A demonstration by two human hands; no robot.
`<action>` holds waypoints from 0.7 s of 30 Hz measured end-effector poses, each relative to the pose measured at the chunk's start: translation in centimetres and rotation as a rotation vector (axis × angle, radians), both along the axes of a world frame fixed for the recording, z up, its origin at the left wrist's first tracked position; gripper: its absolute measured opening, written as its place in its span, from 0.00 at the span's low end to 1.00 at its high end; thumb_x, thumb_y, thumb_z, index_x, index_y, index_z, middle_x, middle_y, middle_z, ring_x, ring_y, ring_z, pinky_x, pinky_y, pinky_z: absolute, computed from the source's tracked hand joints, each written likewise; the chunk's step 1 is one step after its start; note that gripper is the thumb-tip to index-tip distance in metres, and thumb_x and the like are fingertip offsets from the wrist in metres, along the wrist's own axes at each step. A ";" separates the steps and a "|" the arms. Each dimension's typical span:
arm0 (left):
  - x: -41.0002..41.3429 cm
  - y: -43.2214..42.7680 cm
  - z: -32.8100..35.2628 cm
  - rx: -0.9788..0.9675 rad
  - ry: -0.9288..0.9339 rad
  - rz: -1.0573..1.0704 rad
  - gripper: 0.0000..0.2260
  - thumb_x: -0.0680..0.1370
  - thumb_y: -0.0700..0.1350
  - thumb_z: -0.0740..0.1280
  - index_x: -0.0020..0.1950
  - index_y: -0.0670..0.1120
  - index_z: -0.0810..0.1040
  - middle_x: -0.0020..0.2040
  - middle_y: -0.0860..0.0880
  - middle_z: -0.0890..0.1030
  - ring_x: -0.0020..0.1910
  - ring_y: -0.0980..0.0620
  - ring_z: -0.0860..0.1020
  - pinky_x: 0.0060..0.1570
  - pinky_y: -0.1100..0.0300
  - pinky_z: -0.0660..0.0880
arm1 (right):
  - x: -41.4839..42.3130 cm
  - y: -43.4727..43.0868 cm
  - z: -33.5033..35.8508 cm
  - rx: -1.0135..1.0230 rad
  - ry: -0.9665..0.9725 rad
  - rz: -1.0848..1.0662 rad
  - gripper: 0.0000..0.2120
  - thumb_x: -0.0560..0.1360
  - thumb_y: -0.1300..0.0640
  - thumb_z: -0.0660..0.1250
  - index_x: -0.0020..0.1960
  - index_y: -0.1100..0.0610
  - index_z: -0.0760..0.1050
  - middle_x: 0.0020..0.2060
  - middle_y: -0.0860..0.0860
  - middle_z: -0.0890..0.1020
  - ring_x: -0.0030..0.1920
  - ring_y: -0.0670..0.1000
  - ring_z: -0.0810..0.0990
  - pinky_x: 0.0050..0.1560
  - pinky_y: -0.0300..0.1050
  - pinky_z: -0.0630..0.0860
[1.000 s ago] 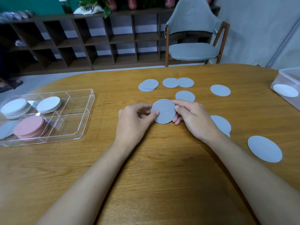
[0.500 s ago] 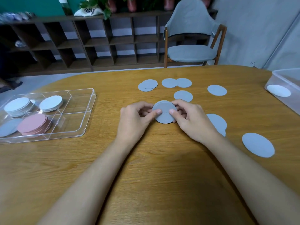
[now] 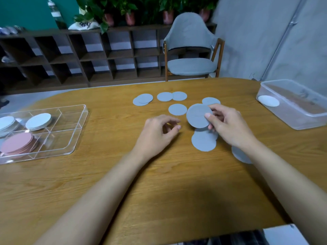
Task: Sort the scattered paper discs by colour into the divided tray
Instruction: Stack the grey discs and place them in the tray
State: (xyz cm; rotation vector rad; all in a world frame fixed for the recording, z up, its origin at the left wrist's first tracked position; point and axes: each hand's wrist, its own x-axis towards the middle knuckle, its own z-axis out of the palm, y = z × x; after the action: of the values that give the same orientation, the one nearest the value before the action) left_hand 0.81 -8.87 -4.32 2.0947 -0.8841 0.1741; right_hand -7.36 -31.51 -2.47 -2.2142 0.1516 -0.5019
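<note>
My right hand pinches a small stack of blue-grey paper discs, lifted and tilted above the table. My left hand hovers just to the left of it, fingers curled and holding nothing. Several more blue-grey discs lie on the wood: a pair under the held stack, one beside it, a row farther back, and one partly hidden by my right forearm. The clear divided tray at the left holds white discs and pink discs.
A clear plastic tub with one white disc stands at the table's right edge. A grey chair and dark shelving are behind the table. A white object shows at the near right edge.
My left hand has let go of the disc stack and drawn back slightly. My right hand has lifted the stack up and to the right. The camera view has shifted right.
</note>
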 end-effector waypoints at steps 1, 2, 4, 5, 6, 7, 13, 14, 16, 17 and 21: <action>-0.2 -0.8 0.0 0.023 -0.012 -0.021 0.07 0.78 0.48 0.74 0.56 0.49 0.87 0.48 0.56 0.85 0.43 0.57 0.81 0.48 0.66 0.74 | -0.3 -0.9 0.0 -0.005 0.002 -0.011 0.07 0.82 0.57 0.66 0.58 0.54 0.80 0.41 0.51 0.85 0.36 0.48 0.83 0.49 0.53 0.82; -0.4 -1.6 -0.1 0.053 -0.023 -0.050 0.09 0.77 0.51 0.75 0.55 0.51 0.87 0.48 0.56 0.85 0.46 0.57 0.81 0.52 0.62 0.76 | -0.5 -1.7 0.0 -0.007 0.006 -0.023 0.07 0.82 0.58 0.66 0.58 0.55 0.80 0.41 0.52 0.85 0.36 0.48 0.83 0.50 0.54 0.82; -0.8 -3.2 -0.1 0.135 -0.020 -0.116 0.15 0.73 0.59 0.77 0.56 0.54 0.86 0.52 0.57 0.83 0.54 0.57 0.79 0.60 0.58 0.75 | -1.0 -3.3 -0.1 -0.001 0.011 -0.052 0.07 0.82 0.58 0.66 0.58 0.56 0.80 0.42 0.52 0.85 0.36 0.48 0.83 0.50 0.53 0.82; -1.0 -3.8 0.0 0.179 -0.005 -0.151 0.20 0.71 0.63 0.78 0.58 0.55 0.86 0.53 0.58 0.82 0.57 0.58 0.78 0.62 0.58 0.74 | -1.1 -4.0 -0.2 0.001 0.008 -0.066 0.07 0.82 0.58 0.65 0.57 0.55 0.81 0.42 0.52 0.86 0.36 0.48 0.83 0.50 0.53 0.82; -1.3 -4.4 0.0 0.221 0.004 -0.182 0.24 0.68 0.65 0.78 0.60 0.55 0.85 0.55 0.58 0.81 0.59 0.58 0.76 0.63 0.58 0.73 | -1.2 -4.6 -0.3 0.008 0.001 -0.077 0.07 0.82 0.58 0.65 0.57 0.55 0.81 0.41 0.51 0.86 0.36 0.48 0.84 0.50 0.52 0.82; -1.5 -4.9 -0.1 0.255 0.004 -0.207 0.28 0.66 0.67 0.79 0.62 0.55 0.84 0.56 0.59 0.79 0.59 0.59 0.75 0.64 0.59 0.73 | -1.2 -5.1 -0.5 0.019 -0.006 -0.084 0.07 0.82 0.58 0.65 0.57 0.54 0.81 0.40 0.50 0.86 0.36 0.49 0.84 0.50 0.51 0.82; -1.2 -5.5 -1.2 0.205 -0.044 -0.242 0.24 0.67 0.63 0.80 0.59 0.54 0.86 0.56 0.59 0.81 0.54 0.57 0.79 0.57 0.56 0.76 | -0.3 -5.3 -1.9 0.144 -0.041 -0.099 0.08 0.82 0.59 0.66 0.59 0.56 0.81 0.39 0.50 0.84 0.33 0.45 0.82 0.41 0.38 0.78; -1.2 -5.3 -1.3 0.214 -0.086 -0.238 0.22 0.69 0.63 0.79 0.58 0.54 0.86 0.56 0.58 0.83 0.55 0.56 0.80 0.57 0.55 0.77 | -0.2 -5.3 -2.2 0.161 -0.041 -0.097 0.08 0.82 0.60 0.66 0.60 0.56 0.81 0.39 0.49 0.84 0.33 0.44 0.82 0.41 0.37 0.78; -1.4 -4.9 -1.3 0.243 -0.190 -0.222 0.19 0.73 0.64 0.75 0.56 0.53 0.86 0.55 0.58 0.85 0.54 0.55 0.81 0.55 0.53 0.78 | -0.3 -5.3 -2.4 0.177 -0.034 -0.086 0.08 0.82 0.60 0.65 0.59 0.55 0.81 0.38 0.48 0.83 0.33 0.44 0.82 0.41 0.36 0.78; -1.5 -4.7 -1.1 0.244 -0.222 -0.214 0.17 0.75 0.64 0.72 0.54 0.53 0.86 0.53 0.57 0.86 0.52 0.55 0.82 0.52 0.52 0.79 | -0.3 -5.4 -2.5 0.177 -0.029 -0.082 0.08 0.82 0.59 0.65 0.60 0.55 0.81 0.37 0.48 0.83 0.33 0.44 0.82 0.41 0.35 0.78; -1.8 -4.6 -0.5 0.170 -0.306 -0.135 0.14 0.83 0.56 0.63 0.47 0.50 0.84 0.40 0.55 0.84 0.40 0.52 0.81 0.39 0.50 0.78 | -0.3 -5.5 -2.8 0.162 0.005 -0.068 0.08 0.82 0.60 0.66 0.59 0.55 0.81 0.33 0.46 0.82 0.33 0.45 0.81 0.42 0.37 0.79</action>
State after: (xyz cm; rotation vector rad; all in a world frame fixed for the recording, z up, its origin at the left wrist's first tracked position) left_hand -0.97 -13.42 -4.80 2.1905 -1.2577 0.3667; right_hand -7.62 -37.01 -5.31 -2.0573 0.2622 -0.5035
